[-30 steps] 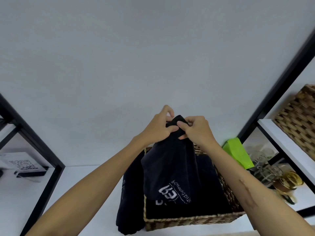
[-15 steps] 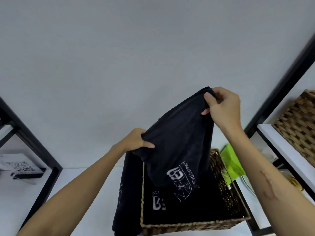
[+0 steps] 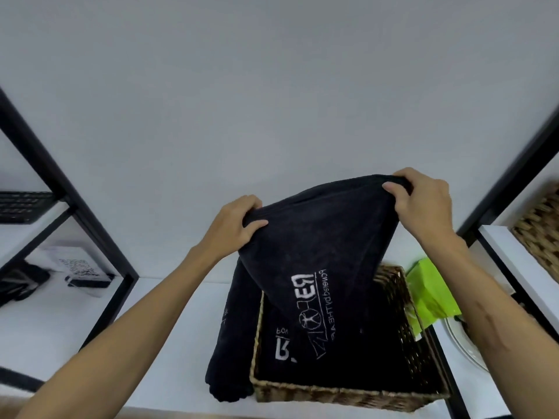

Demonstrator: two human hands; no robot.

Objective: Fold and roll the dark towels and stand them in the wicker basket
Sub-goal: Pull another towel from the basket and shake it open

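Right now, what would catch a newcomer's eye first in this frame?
The dark towel with white lettering, stretched by its top edge between the left hand and the right hand at centre. Below it, the wicker basket on the white shelf, another dark towel draped over its left side. A bright green packet lies right of the basket.

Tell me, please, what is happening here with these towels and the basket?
A person holds a dark towel spread by its top edge, left hand at one corner and right hand at the other, above the wicker basket. It is not yet folded. Another towel hangs over the basket's left side.
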